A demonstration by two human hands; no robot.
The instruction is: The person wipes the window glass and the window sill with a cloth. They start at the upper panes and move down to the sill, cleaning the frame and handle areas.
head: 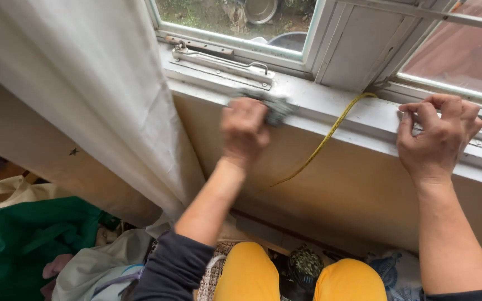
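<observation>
White window sill point(358, 114) is seen under the panes. A dark cloth point(274, 107) is clenched in the left hand point(245, 131) on it. Rightward along the sill, a yellow tape point(322, 145) droops; its far end seems pinched by the right hand point(439, 136).

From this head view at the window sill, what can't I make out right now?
- Grey object under the left hand: motion-blurred and half covered by the fingers, kind unclear.
- Yellow tape: its upper end vanishes into the window frame corner, and markings are too small.
- Right hand: curled fingertips hide whatever they pinch on the sill.
- White curtain covers the wall and window to the left.
</observation>
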